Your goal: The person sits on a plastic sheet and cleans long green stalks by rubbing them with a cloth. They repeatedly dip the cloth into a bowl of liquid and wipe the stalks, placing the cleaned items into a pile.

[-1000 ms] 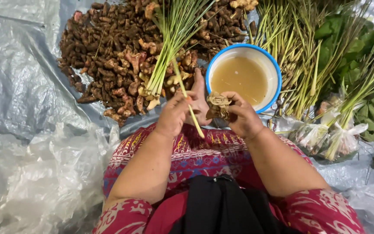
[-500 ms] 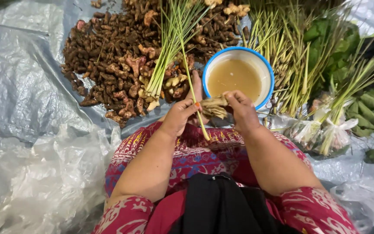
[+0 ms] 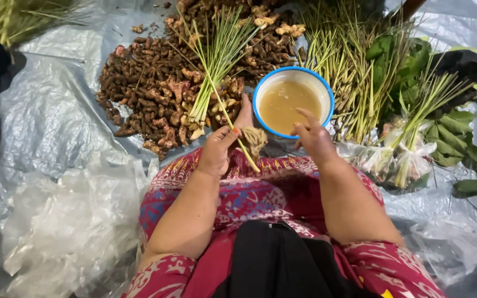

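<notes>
Left hand (image 3: 219, 150): fingers pinching a knobbly tan root piece (image 3: 254, 138), apparently ginger, with a thin green stalk (image 3: 233, 124) across it. Right hand (image 3: 313, 138): fingers loosely spread, just beside the blue-rimmed enamel bowl (image 3: 260, 91) of cloudy brown liquid. Beneath: crinkled grey plastic sheet (image 3: 45, 121), heaped dark roots (image 3: 150, 94).

Ground mkt stall: roots (image 3: 150, 94), herbs (image 3: 360, 66) on tarp (image 3: 45, 127)

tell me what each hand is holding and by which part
The left hand pinches a lemongrass stalk partway along, with a tan root clump against its fingertips. The right hand holds nothing.
</notes>
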